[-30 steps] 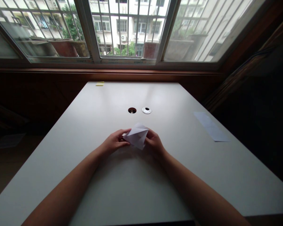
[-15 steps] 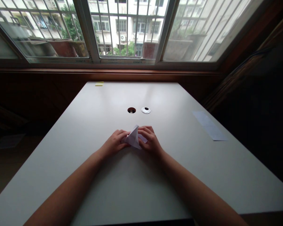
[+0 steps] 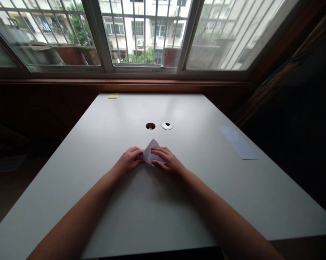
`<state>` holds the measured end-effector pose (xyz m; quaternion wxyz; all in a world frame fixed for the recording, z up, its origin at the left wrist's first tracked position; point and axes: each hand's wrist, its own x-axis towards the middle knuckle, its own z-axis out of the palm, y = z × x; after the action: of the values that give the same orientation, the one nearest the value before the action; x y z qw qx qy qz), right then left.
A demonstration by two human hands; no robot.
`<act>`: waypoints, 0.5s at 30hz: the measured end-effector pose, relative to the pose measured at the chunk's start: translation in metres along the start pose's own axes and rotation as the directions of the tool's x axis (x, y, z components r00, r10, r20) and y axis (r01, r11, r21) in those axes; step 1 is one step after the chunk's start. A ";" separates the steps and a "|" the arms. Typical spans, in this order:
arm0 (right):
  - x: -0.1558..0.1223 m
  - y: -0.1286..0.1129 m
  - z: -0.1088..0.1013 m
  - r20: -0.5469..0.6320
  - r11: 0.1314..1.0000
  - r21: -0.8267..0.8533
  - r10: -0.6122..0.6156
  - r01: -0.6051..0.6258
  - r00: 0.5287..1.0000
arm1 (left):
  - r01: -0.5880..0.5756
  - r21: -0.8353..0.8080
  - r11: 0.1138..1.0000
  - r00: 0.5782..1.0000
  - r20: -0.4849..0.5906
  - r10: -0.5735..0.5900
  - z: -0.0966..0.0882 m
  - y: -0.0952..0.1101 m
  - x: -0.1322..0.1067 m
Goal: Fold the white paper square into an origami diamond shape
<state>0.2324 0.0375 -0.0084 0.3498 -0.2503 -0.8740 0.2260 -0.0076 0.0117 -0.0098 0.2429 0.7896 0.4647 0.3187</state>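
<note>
A folded sheet of white paper (image 3: 148, 151) stands up between my two hands over the middle of the table, with a pointed tip at its top. My left hand (image 3: 130, 157) pinches its left side between thumb and fingers. From the right, my right hand (image 3: 166, 159) grips the other side, its fingers lying across the paper and the thumb underneath. Parts of the paper are hidden behind the fingers of both hands.
The white table (image 3: 157, 209) has a round cable hole (image 3: 150, 126) with its silver cover (image 3: 166, 126) beside it. A flat paper sheet (image 3: 238, 143) lies near the right edge, yellow sticky notes (image 3: 113, 96) at the far left corner. Beyond is a barred window (image 3: 143, 36).
The folded paper has shifted slightly left and turned, showing more of its inner face. My right hand's fingers have moved left across it; my left hand has moved slightly left.
</note>
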 end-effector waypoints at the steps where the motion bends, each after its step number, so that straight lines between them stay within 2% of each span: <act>1: 0.000 0.001 -0.001 0.015 1.000 0.009 -0.011 0.010 1.000 | 0.006 0.003 1.000 1.000 -0.004 -0.006 -0.001 0.000 0.000; 6: -0.001 0.004 -0.002 0.035 0.999 0.014 -0.040 0.040 0.999 | 0.023 -0.021 1.000 1.000 -0.011 -0.023 -0.002 -0.002 0.000; 15: 0.003 0.006 -0.006 -0.088 0.996 0.068 -0.057 0.063 0.994 | 0.007 -0.098 0.995 0.999 -0.035 -0.010 0.001 -0.006 0.000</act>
<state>0.2368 0.0449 -0.0065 0.4024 -0.2209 -0.8568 0.2351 -0.0105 0.0144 -0.0149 0.2746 0.7689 0.4561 0.3541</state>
